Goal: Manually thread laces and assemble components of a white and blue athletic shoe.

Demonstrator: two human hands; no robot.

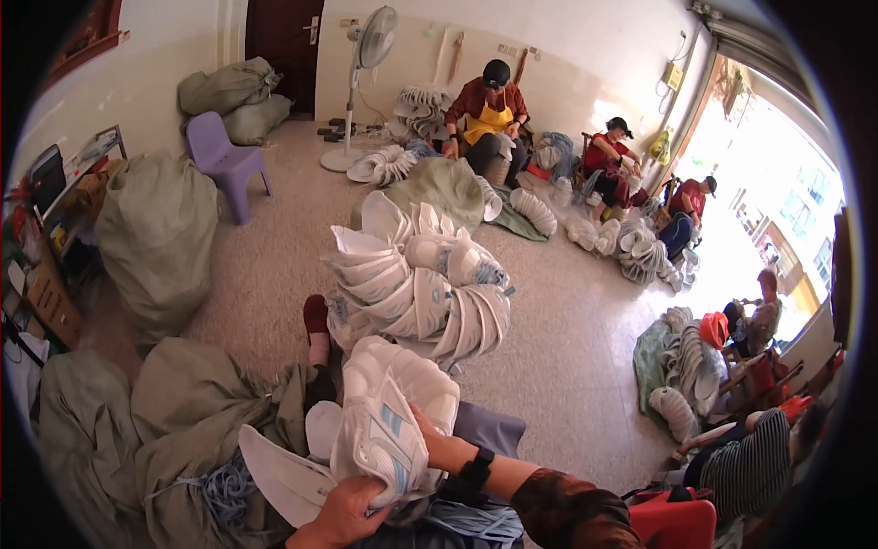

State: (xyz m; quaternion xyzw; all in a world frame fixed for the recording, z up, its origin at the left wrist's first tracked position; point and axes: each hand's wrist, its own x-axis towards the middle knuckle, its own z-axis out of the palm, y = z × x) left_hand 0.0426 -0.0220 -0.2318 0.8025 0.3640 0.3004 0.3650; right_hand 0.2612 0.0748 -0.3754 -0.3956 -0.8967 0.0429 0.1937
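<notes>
A white shoe upper with light blue stripes (389,435) is in front of me, at the near end of a nested stack of white uppers (402,366). My left hand (347,514) pinches its lower edge between thumb and fingers. Against the stack's right side, my right hand (445,446) grips it, the fingertips partly hidden behind the uppers. Loose white pieces (283,471) stick out to the left of my left hand. Light blue laces (476,520) lie below my right forearm. Beyond my hands, a large curved pile of nested uppers (412,297) stands near a dark red shoe (315,313).
Grey-green sacks (197,393) crowd the left, with another bundle of blue laces (224,489). A purple chair (219,156) and a standing fan (370,55) are farther back. Several people sit among piles of uppers (686,366) at the back and right.
</notes>
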